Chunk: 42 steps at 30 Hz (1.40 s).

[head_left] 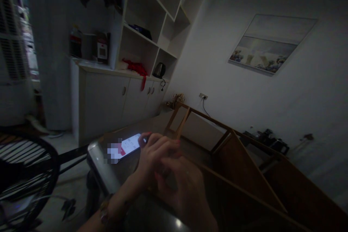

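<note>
A lit phone [127, 146] lies on a dark glossy table [102, 163] in the lower middle of the dim room. My left hand [154, 154], with a bracelet on its wrist, reaches in from the lower left. Its fingers are curled and its fingertips rest on the phone's right end. My right hand [183, 188] lies just below and to the right, overlapping the left one. Its fingers are bent against the left hand, and what they hold, if anything, is hidden in the dark.
A wooden frame [231, 152] with slanted boards stands right of the table. White cabinets [108, 98] carry a kettle [159, 69] and red cloth [136, 67] below open shelves. A fan grille [24, 174] fills the lower left. A picture [269, 45] hangs on the right wall.
</note>
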{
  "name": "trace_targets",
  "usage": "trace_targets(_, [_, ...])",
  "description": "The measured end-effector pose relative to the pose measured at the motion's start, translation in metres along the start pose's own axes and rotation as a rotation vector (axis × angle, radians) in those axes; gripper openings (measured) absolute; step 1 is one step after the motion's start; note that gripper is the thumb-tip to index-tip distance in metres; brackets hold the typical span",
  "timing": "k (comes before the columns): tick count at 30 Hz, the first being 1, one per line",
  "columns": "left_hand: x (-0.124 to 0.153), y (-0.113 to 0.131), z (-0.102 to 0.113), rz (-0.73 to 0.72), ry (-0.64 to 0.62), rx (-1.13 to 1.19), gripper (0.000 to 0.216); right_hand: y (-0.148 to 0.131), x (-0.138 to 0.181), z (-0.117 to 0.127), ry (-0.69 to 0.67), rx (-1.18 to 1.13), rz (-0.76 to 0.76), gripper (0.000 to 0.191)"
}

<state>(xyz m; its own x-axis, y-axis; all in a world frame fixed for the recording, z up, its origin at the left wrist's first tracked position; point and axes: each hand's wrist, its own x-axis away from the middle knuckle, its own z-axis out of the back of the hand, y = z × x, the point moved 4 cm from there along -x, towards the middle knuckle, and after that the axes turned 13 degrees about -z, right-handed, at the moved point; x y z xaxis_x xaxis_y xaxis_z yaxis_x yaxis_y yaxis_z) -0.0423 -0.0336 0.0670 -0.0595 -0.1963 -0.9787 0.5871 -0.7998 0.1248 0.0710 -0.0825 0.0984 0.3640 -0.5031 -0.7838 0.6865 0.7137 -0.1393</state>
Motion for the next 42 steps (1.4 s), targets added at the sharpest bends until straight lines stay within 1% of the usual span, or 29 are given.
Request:
trace_targets(3, [-0.001, 0.001, -0.002, -0.016, -0.01, 0.02, 0.011, 0.004, 0.001, 0.003, -0.085, -0.03, -0.013, 0.007])
trace_targets(5, [0.0, 0.0, -0.003, -0.024, 0.005, 0.0, 0.012, 0.005, 0.001, 0.006, -0.122, -0.031, -0.017, 0.004])
trace_targets(7, [0.003, -0.002, -0.004, -0.019, 0.01, -0.025, 0.011, 0.004, 0.001, 0.008, -0.156, -0.025, -0.012, 0.006])
trace_targets(10, [0.005, -0.003, -0.006, -0.002, -0.02, -0.021, 0.008, 0.001, -0.001, 0.01, -0.193, -0.006, -0.009, 0.009])
trace_targets(15, [0.003, -0.001, -0.003, -0.006, -0.022, -0.008, 0.013, -0.002, -0.005, 0.012, -0.136, 0.014, -0.037, 0.014])
trace_targets(20, [0.004, -0.002, -0.003, 0.003, -0.043, -0.005, 0.024, -0.003, -0.005, 0.011, -0.097, -0.005, -0.054, 0.015])
trace_targets(24, [0.003, -0.002, -0.002, -0.018, -0.029, -0.03, 0.024, -0.002, -0.003, 0.009, -0.051, -0.052, -0.065, 0.016])
trace_targets(29, [0.001, 0.0, 0.0, -0.035, -0.018, -0.003, 0.038, -0.002, -0.001, 0.003, 0.025, -0.035, -0.059, 0.018])
trace_targets(31, [0.001, 0.0, 0.0, -0.017, -0.034, 0.005, 0.035, -0.004, 0.001, 0.0, 0.092, -0.001, -0.06, 0.02])
trace_targets(34, [0.002, -0.001, 0.0, 0.009, -0.055, 0.006, 0.024, -0.007, 0.006, -0.006, 0.187, 0.061, -0.069, 0.02])
trace_targets(38, [0.002, -0.001, -0.001, 0.017, -0.062, -0.016, 0.017, -0.008, 0.011, -0.012, 0.196, 0.083, -0.091, 0.014])
trace_targets(42, [0.001, 0.0, -0.001, 0.015, -0.048, -0.017, 0.015, -0.008, 0.01, -0.011, 0.183, 0.045, -0.066, 0.01])
